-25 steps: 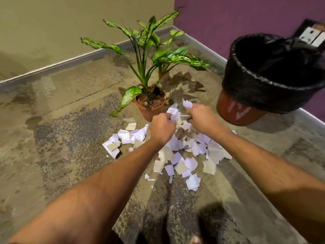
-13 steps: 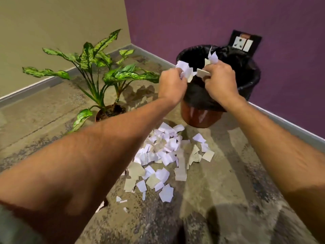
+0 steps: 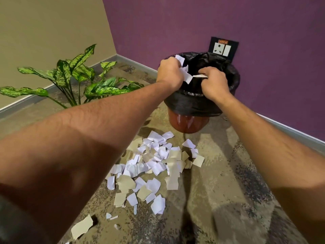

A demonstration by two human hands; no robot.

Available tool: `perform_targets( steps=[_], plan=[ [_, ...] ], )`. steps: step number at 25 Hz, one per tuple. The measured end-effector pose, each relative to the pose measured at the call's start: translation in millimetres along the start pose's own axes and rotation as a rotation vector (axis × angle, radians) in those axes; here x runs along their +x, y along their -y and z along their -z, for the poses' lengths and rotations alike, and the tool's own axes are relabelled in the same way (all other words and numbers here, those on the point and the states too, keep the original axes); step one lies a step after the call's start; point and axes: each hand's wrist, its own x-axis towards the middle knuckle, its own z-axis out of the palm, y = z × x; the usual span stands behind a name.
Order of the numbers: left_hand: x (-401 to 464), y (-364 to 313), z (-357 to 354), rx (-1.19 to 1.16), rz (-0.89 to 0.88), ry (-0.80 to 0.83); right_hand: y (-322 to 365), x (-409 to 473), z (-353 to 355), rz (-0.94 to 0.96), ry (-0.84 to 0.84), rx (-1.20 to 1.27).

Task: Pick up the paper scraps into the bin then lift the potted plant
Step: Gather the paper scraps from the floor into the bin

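Both hands over the bin (image 3: 193,104), a red pot lined with a black bag, standing by the purple wall. Left hand (image 3: 168,72) grips white paper scraps (image 3: 184,73); right hand (image 3: 213,83) pinches 1 thin scrap. Scrap pile (image 3: 154,164) lies on the floor (image 3: 219,182) before the bin. Potted plant (image 3: 79,80) stands left of the bin, pot hidden behind the left forearm.
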Motion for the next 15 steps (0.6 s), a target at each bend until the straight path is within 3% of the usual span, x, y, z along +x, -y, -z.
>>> perform_targets(
  steps=[3, 6, 8, 11, 15],
  plan=[
    [3, -2, -2, 0.015, -0.069, 0.096, -1, 2, -1, -0.054, 0.001, 0.059],
    [0, 0, -4, 0.126, -0.227, 0.23, 1, 11, 0, -0.254, 0.007, 0.224],
    [-4, 5, -2, 0.196, -0.332, 0.287, 3, 13, -2, -0.314, -0.001, 0.189],
    [-12, 15, 4, 0.225, -0.394, 0.308, 12, 1, -6, -0.225, -0.06, 0.053],
    [-35, 37, 0, 0.162, -0.4, 0.152, 27, -39, -24, 0.097, -0.132, 0.019]
  ],
)
